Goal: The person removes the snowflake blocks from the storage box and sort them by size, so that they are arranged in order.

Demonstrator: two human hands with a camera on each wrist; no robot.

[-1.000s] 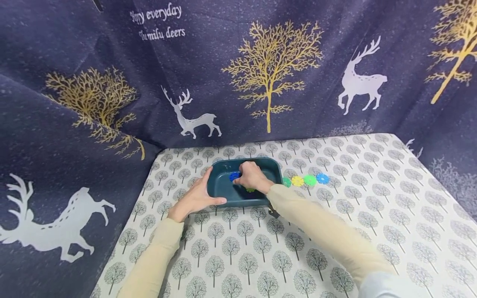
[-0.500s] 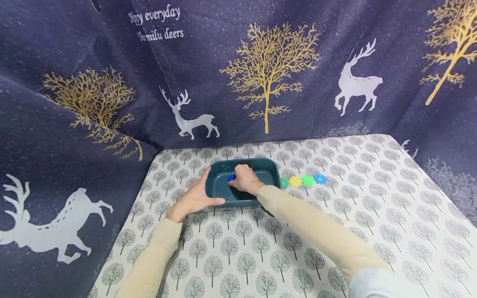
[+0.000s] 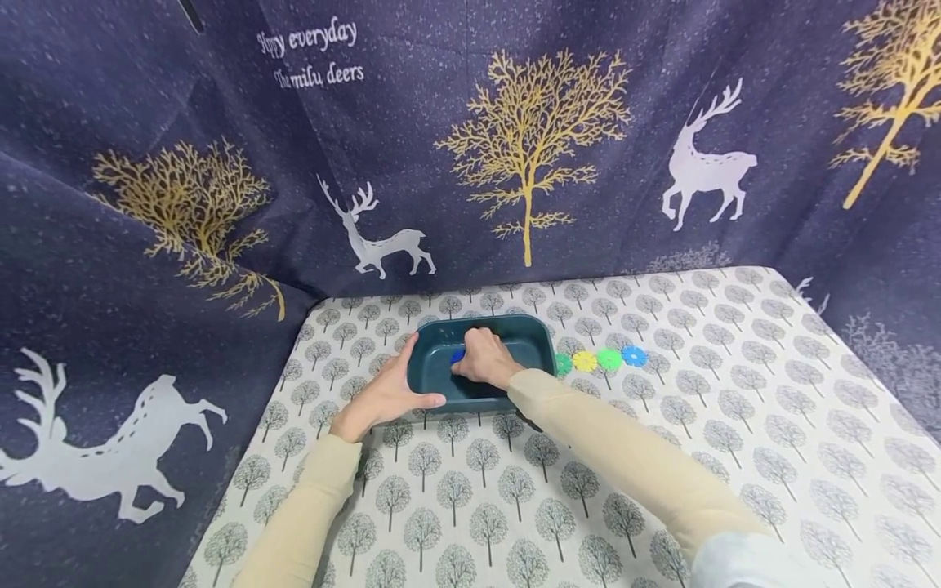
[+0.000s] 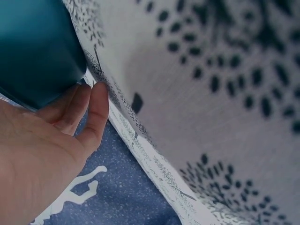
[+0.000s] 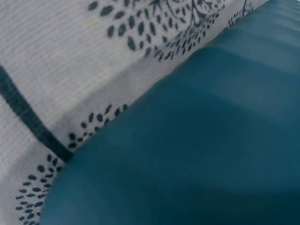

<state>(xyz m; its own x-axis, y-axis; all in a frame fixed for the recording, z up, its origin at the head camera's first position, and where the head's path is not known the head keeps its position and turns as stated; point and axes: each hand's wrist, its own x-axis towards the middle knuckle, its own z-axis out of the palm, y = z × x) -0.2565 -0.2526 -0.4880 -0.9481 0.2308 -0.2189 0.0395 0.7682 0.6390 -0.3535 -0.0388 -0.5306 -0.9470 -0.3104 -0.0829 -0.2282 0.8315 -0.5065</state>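
Observation:
A dark teal bin stands on the tree-print cloth. My left hand grips its left end, the thumb along the front rim and the fingers by the back corner. In the left wrist view, curled fingers lie against the bin's outer wall. Reaching down inside the bin, my right hand pinches a blue snowflake disc, of which only an edge shows. The right wrist view is filled by the bin's wall with the cloth beside it; the hand is out of that view.
Right of the bin lies a row of notched snowflake discs: a dark green one, a yellow one, a bright green one and a blue one. A dark blue curtain hangs behind the table.
My right hand has moved slightly left inside the bin onto the blue disc, now mostly covered. A yellow-green piece seen below the hand a second ago is hidden. My left hand keeps its grip.

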